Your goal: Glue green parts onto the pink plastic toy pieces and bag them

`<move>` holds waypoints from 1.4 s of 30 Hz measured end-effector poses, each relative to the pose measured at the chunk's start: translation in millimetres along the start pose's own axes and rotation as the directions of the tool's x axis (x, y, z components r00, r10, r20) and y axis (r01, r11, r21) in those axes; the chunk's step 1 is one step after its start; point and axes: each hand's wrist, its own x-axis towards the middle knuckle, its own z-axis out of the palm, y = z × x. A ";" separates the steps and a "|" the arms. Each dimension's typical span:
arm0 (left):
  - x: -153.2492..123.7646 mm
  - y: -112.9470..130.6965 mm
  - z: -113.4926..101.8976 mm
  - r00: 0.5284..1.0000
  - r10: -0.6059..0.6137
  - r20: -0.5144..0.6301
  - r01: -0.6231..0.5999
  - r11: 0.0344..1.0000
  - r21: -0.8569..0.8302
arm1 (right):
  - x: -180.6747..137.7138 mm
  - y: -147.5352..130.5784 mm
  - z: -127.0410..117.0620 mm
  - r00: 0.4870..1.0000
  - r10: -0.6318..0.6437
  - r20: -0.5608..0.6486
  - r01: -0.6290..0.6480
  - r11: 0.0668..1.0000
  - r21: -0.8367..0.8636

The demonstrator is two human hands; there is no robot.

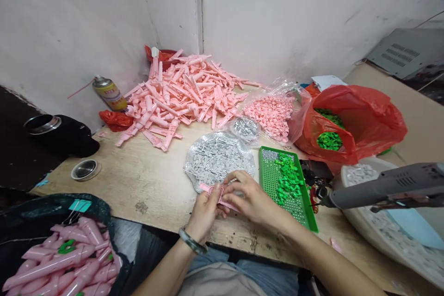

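Observation:
Near the front edge of the table, my left hand (205, 210) grips a pink plastic part (205, 188), whose narrow end sticks out past the thumb. My right hand (244, 196) is curled over the other end of the same part, thumb and fingers pinched at it. What the right fingertips hold on the part is too small to make out. Just beyond both hands lies a round clear tray (190, 176) of small grey pieces with thin metal rods. A green perforated tray (267, 180) with bright green plastic pieces (288, 178) is right of my right hand.
Pink parts (187, 88) are heaped against the wall, beside small pink pieces (272, 113) and a dish of metal bits (245, 127). A red bag (378, 115) stands right; a grey power screwdriver (378, 187) juts in. A spray can (110, 94) and a bag of pink parts (65, 259) are left.

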 end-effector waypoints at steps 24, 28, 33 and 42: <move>-2.4 -0.9 -11.6 0.980 0.169 -0.100 -0.157 0.980 0.121 | 16.6 22.1 4.0 0.983 0.184 0.019 -0.185 0.976 0.110; -4.4 -2.4 -13.2 0.985 0.113 -0.129 -0.108 0.993 0.050 | 52.6 40.1 12.0 0.992 0.122 -0.025 -0.123 0.923 -0.365; -3.7 -0.6 -12.0 0.984 0.084 -0.157 -0.089 0.996 -0.024 | 64.6 40.7 19.5 0.990 0.139 -0.023 -0.136 0.904 -0.406; 8.8 1.6 -8.1 0.980 0.093 -0.178 -0.107 0.992 -0.067 | 9.9 -5.2 10.1 0.987 -0.019 -0.160 0.022 1.000 0.018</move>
